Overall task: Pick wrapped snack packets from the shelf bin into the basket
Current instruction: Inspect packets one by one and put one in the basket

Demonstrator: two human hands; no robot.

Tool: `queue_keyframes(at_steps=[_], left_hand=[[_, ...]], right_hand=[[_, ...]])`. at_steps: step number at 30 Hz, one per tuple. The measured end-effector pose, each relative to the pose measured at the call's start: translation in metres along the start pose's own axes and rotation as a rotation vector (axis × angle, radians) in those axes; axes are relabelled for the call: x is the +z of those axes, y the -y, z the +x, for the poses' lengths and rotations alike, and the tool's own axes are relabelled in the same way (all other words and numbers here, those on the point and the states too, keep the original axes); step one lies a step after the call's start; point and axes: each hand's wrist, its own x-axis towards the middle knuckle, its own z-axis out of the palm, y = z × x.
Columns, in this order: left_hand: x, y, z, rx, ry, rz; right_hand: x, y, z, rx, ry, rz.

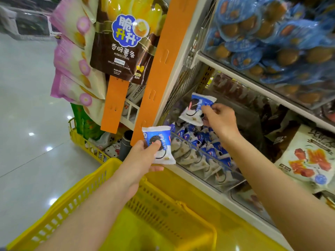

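My left hand [143, 158] grips a blue-and-white wrapped snack packet [160, 142] just in front of the shelf edge, above the far rim of the yellow basket [76, 200]. My right hand [220, 117] pinches a second packet of the same kind [196, 109], lifted above the clear shelf bin [208, 160]. Several more of these packets lie stacked in that bin. The basket's inside is mostly hidden by my left forearm.
An orange hanging strip [159, 57] with potato-stick bags [123, 37] and pink snack bags [76, 57] hangs at the left. Blue packs [272, 33] fill the upper shelf. Meat snack bags [308, 156] lie at the right. A smaller yellow basket [85, 142] stands on the shiny floor.
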Motion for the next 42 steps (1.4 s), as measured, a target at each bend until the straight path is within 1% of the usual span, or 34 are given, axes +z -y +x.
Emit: queue_keyframes(at_steps=[2,4,6,8,10,11,14,15,16,19,20,22,24,26,28,31,35,37,39,42], left_hand=[[0.001,-0.003,-0.005,-0.079,-0.005,-0.125],[0.001,-0.001,-0.009,-0.123,0.034,-0.198],[0.002,0.004,-0.012,-0.133,0.134,-0.168],[0.004,0.010,-0.019,-0.116,0.234,-0.125],[0.005,0.015,-0.023,-0.092,0.273,-0.067],[0.005,0.017,-0.024,-0.078,0.285,-0.023],[0.002,0.019,-0.025,-0.043,0.313,0.087],[0.002,0.018,-0.025,-0.043,0.323,0.098],[0.002,0.016,-0.025,-0.044,0.343,0.105],[0.002,0.012,-0.023,-0.025,0.389,0.103],[0.002,0.010,-0.022,-0.020,0.390,0.087],[0.002,0.008,-0.020,-0.010,0.395,0.053],[0.004,0.006,-0.018,0.025,0.391,0.046],[0.003,0.007,-0.015,0.053,0.339,0.014],[-0.001,0.007,-0.008,0.050,0.233,-0.050],[-0.008,0.002,0.000,0.021,0.093,-0.066],[-0.005,-0.010,0.005,-0.111,0.071,-0.168],[-0.003,-0.014,0.007,-0.152,0.070,-0.198],[-0.002,-0.016,0.009,-0.161,0.066,-0.218],[-0.002,-0.018,0.012,-0.164,0.058,-0.243]], right_hand=[[-0.009,0.006,-0.027,0.081,0.168,0.104],[-0.013,0.005,-0.055,0.130,0.364,0.139],[-0.012,0.002,-0.080,0.141,0.483,0.137],[-0.009,-0.002,-0.099,0.182,0.549,0.204],[-0.008,-0.005,-0.110,0.176,0.586,0.251],[-0.009,-0.005,-0.112,0.148,0.582,0.232],[-0.011,-0.008,-0.109,0.039,0.452,0.057],[-0.012,-0.009,-0.106,0.033,0.416,0.027],[-0.013,-0.010,-0.103,0.063,0.414,0.039],[-0.016,-0.009,-0.096,0.242,0.561,0.152],[-0.016,-0.009,-0.093,0.273,0.602,0.160],[-0.018,-0.009,-0.089,0.263,0.629,0.145],[-0.019,-0.008,-0.083,0.210,0.606,0.127],[-0.020,-0.006,-0.072,0.164,0.556,0.136],[-0.020,-0.003,-0.056,0.157,0.445,0.146],[-0.016,-0.001,-0.024,0.196,0.222,0.171],[0.005,-0.009,0.023,0.195,0.042,0.127],[0.020,-0.014,0.040,0.187,0.008,0.057],[0.032,-0.019,0.053,0.154,0.022,-0.044],[0.044,-0.024,0.062,0.125,0.133,-0.244]])
